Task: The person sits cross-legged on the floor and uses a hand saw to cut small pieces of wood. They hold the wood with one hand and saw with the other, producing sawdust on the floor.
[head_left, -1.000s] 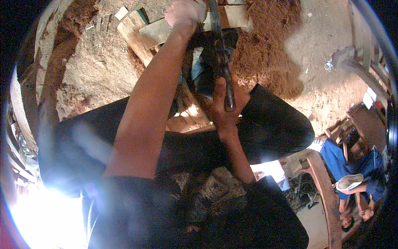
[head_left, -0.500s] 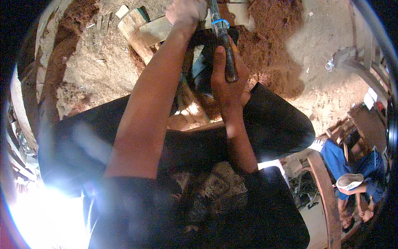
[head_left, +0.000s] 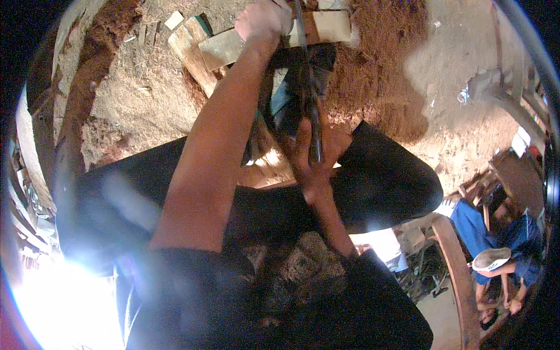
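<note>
My right hand [head_left: 321, 149] grips the dark handle of a long, narrow hand tool [head_left: 315, 134], with the thumb laid along it. The thin shaft runs away from me past the upper edge, so its far end is out of view. Motion blurs it, and its kind is unclear. At the top, my left hand [head_left: 262, 20] is closed beside the shaft, over a pale wooden piece [head_left: 224, 46]. Its fingers are mostly turned away, so what they hold does not show.
Brown shavings or dust [head_left: 379, 76] cover the ground ahead. A wooden block [head_left: 192, 49] lies left of the shaft, and dark cloth [head_left: 391, 169] spreads over my lap. At lower right, a person in blue clothing [head_left: 501, 233] sits beyond a curved wooden piece [head_left: 458, 262]. Glare fills the lower left.
My right hand has drawn the tool back toward me, and the handle sits lower in view. My left hand stays nearly in place.
</note>
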